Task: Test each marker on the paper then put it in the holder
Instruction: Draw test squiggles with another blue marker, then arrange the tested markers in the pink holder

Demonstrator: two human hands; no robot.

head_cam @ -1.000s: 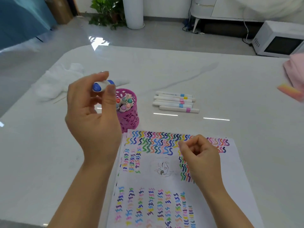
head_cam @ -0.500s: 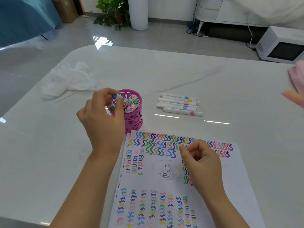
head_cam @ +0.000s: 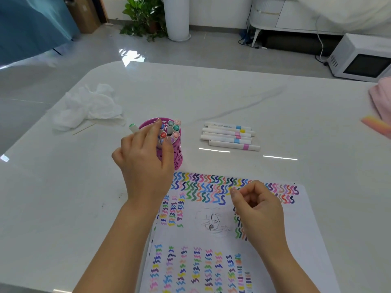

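A pink lattice holder (head_cam: 179, 157) stands on the white table and holds several capped markers. My left hand (head_cam: 146, 163) reaches over its left side, fingers stretched across the marker tops, next to a blue-capped marker (head_cam: 162, 126) that stands in the holder. A green-capped marker (head_cam: 132, 127) sticks out to the left, behind my fingers. Several white markers (head_cam: 229, 136) lie in a row right of the holder. The paper (head_cam: 296, 229), covered in coloured squiggles, lies in front. My right hand (head_cam: 260, 210) rests on it, loosely curled and holding nothing.
A crumpled white tissue (head_cam: 88, 106) and a thin stick (head_cam: 83, 129) lie at the back left. A pink cloth (head_cam: 383, 96) and an orange-pink object (head_cam: 375, 124) sit at the right edge. A microwave (head_cam: 359, 60) stands on the floor beyond the table.
My left hand brought the blue-capped marker down from the air into the holder, and its fingers have straightened over the marker tops. My right hand stayed on the paper.
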